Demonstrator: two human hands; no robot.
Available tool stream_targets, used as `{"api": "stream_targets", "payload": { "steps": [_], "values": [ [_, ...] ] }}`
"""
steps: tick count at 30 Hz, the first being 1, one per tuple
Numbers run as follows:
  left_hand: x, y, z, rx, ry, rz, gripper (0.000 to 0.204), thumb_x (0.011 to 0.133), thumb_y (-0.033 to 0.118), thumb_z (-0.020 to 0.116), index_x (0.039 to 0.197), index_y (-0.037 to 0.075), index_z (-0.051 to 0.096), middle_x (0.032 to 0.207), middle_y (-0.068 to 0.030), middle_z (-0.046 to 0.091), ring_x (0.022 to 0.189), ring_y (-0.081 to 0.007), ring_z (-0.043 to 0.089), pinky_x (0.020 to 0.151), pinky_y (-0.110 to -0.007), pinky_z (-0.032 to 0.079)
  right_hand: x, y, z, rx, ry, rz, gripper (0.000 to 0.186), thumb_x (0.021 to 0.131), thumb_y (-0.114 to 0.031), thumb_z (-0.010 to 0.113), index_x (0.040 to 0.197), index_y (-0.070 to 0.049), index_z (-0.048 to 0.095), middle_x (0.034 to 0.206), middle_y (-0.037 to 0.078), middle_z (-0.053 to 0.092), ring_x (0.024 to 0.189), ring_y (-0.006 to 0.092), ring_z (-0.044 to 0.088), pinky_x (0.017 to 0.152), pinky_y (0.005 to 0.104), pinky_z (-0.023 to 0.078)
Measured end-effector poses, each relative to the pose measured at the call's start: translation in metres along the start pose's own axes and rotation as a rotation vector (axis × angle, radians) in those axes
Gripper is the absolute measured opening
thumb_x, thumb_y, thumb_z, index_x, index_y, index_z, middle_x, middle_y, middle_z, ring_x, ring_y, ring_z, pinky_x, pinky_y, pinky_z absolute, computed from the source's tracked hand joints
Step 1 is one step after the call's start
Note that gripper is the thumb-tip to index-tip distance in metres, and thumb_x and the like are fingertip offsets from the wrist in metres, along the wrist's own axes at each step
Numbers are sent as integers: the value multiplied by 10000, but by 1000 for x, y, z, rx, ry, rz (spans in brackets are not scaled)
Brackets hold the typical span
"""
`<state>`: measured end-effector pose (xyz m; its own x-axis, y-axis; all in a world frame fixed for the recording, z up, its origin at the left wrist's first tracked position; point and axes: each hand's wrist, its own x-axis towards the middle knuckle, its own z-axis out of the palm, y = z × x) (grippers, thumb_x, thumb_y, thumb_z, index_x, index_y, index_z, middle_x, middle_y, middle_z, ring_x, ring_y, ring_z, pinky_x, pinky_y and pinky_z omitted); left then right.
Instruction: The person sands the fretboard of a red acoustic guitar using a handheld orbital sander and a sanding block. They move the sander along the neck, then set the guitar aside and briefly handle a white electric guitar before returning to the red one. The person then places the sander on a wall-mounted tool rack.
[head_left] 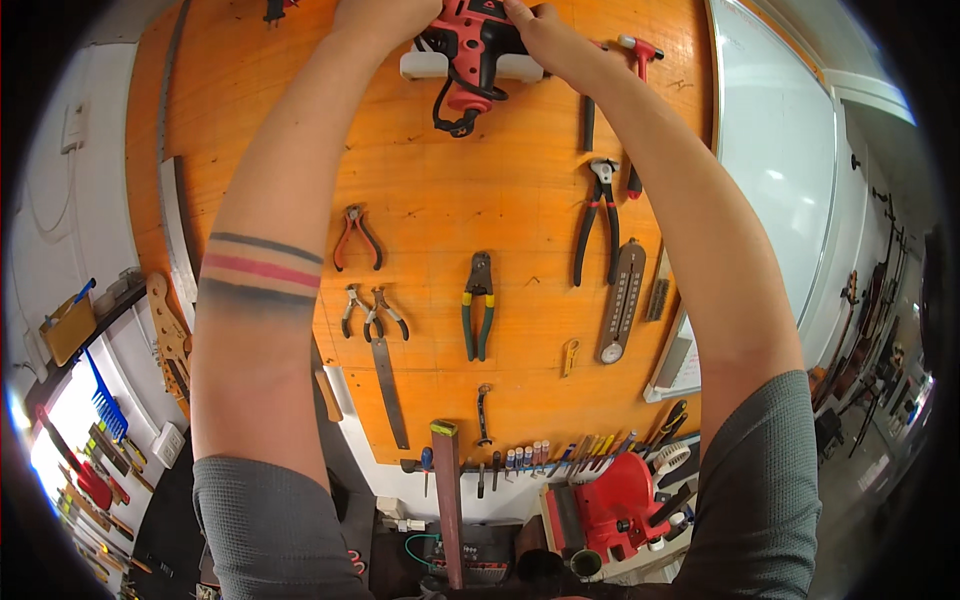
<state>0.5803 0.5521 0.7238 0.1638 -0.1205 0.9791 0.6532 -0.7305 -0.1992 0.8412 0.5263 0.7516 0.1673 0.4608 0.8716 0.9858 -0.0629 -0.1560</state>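
Observation:
Both arms are raised to the top of an orange wooden wall board. There a red and black corded power tool (pixel 470 45) sits against a white bracket (pixel 425 66), with its black cord looped around its lower end. My left hand (pixel 400 14) grips the tool's left side, its fingers partly cut off by the top edge. On the other side my right hand (pixel 548 35) holds it, thumb lying on the tool's body. The tool's upper end is out of view, so its exact kind cannot be told.
Pliers (pixel 480 305), end nippers (pixel 600 220) and a red hammer (pixel 640 52) hang on the board (pixel 430 210). A thermometer (pixel 622 300) hangs lower right. Below stand a screwdriver rack (pixel 540 466), a red machine (pixel 620 505) and an upright wooden bar (pixel 449 510). A whiteboard (pixel 775 130) is at right.

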Motion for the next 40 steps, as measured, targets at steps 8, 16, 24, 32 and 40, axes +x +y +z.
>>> {"api": "stream_targets", "payload": {
  "steps": [8, 16, 24, 32, 40],
  "values": [
    [-28, -26, 41, 60, 98, 80, 501, 1153, 311, 560, 1604, 99, 614, 1769, -133, 482, 1688, -340, 332, 1346, -666, 193, -59, -36, -15, 141, -80, 40, 790, 1185, -651, 344, 1708, -69, 454, 1716, 298, 496, 1584, 464, 469, 1296, 538, 369],
    [-31, -21, 25, 181, 42, 73, 755, 1155, 491, 577, 1808, 211, 326, 1877, -109, 289, 1743, -336, 204, 1395, -648, 32, -82, -44, -36, 222, -96, -69, 704, 1216, -570, 337, 1643, -46, 532, 1647, 282, 577, 1488, 452, 568, 1231, 550, 447],
    [-38, -20, 12, 173, 49, 52, 832, 1133, 558, 587, 1819, 189, 295, 1885, -119, 264, 1760, -315, 152, 1396, -643, -18, -94, -32, -60, -15, -161, -71, 703, 1189, -581, 417, 1718, -119, 447, 1684, 244, 533, 1465, 502, 576, 1222, 552, 461],
    [-111, -7, -16, 40, 381, 108, 644, 1075, 455, 696, 1636, 180, 535, 1720, -74, 468, 1678, -343, 310, 1354, -650, 142, -231, -14, -87, 93, 59, -150, 752, 1115, -605, 569, 1555, 5, 572, 1507, 232, 654, 1432, 388, 626, 1191, 483, 485],
    [-408, 80, -127, -126, 220, -277, 423, 1013, 175, 748, 1405, 22, 700, 1491, -217, 687, 1509, -408, 564, 1291, -595, 354, -462, -41, -157, 7, -664, -286, 297, 1031, -349, 782, 1043, -52, 782, 1265, 286, 771, 1311, 376, 720, 1129, 499, 530]
  ]
}}
